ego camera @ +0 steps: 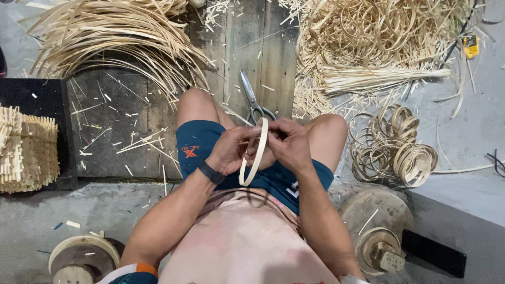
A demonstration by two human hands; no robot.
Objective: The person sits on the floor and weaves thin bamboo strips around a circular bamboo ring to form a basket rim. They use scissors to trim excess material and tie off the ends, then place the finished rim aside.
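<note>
At the centre of the frame, above the person's knees, both hands close a thin bamboo strip ring (254, 153). The left hand (230, 150) pinches its near side; the right hand (288, 143) has its fingers curled round the top, where the strip ends seem to overlap. Judging by this, the hoop is being joined, which calls for holding the overlap tight. The ring is pale, flat and slightly oval. Scissors (252, 100) lie on the wooden board (121, 113) just beyond, finished rings (402, 152) at right.

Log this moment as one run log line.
left hand: grips bamboo strip ring | right hand: grips ring | scissors: on boards ahead
</note>
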